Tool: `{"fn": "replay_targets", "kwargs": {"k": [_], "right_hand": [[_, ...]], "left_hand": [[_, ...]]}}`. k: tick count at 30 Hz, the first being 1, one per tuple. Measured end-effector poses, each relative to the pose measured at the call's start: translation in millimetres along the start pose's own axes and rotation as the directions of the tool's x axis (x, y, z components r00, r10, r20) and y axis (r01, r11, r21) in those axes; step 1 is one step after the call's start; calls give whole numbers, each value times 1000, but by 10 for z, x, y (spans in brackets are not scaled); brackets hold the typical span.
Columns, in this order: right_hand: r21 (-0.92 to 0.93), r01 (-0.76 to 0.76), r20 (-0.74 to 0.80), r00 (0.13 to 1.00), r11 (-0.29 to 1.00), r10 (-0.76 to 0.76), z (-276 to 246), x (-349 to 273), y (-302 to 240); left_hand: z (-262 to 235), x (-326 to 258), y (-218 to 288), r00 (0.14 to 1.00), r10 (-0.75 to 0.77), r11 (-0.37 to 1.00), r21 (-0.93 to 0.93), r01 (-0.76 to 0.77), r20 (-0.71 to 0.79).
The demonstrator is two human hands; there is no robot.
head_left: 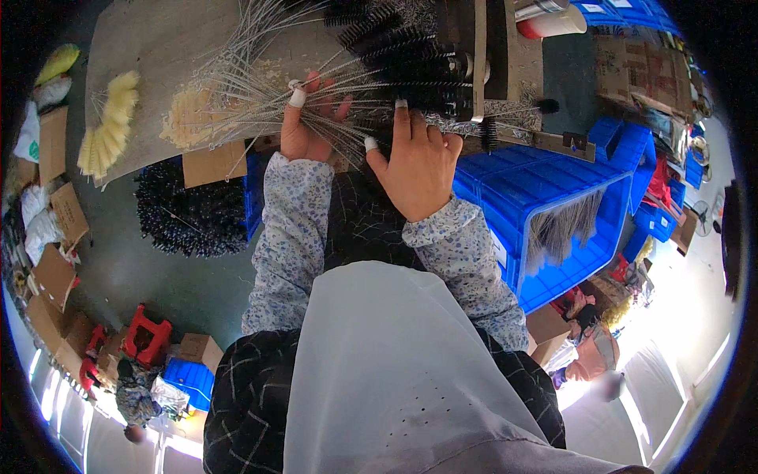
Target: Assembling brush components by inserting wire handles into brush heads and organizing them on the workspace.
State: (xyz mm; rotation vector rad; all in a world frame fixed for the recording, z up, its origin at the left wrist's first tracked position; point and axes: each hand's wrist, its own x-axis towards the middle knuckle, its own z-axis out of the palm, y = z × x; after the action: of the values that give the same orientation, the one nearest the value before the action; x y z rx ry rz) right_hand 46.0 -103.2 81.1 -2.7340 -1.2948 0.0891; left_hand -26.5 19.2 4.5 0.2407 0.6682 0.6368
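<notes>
A grey table (pixel 158 39) carries a spread of black wire brushes (pixel 410 55) at its near edge, with a blue crate (pixel 545 182) just right of it. The right hand (pixel 417 162) lies flat with fingers spread on the brush heads, gripping nothing. The left hand (pixel 306 118), with a taped finger, closes on thin brush wires (pixel 260 87).

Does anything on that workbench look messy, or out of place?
Nothing looks broken or spilled. The wire stems fan out in a loose tangle across the bench, with both the left hand and right hand in them beside black bottle brushes. A heap of black brushes lies below the bench.
</notes>
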Motion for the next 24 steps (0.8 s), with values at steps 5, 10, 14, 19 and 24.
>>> {"fn": "replay_targets", "kwargs": {"k": [5,10,14,19,24], "right_hand": [[3,44,-42,998,999,-44,38,-12,35],[-9,81,-38,996,997,-81,18,-26,40],[12,102,-38,994,995,-101,1,-31,60],[14,91,-17,996,996,-91,12,-49,41],[-1,50,15,999,999,-50,73,-71,-12]], "left_hand": [[4,-22,-19,998,26,1000,13,-25,-64],[-20,-78,-9,998,7,999,46,-5,-60],[-91,-95,-77,997,26,1000,-12,-27,-75],[-108,-88,-75,996,8,1000,-11,-9,-88],[-226,-36,-113,999,-7,999,-40,5,-50]]}}
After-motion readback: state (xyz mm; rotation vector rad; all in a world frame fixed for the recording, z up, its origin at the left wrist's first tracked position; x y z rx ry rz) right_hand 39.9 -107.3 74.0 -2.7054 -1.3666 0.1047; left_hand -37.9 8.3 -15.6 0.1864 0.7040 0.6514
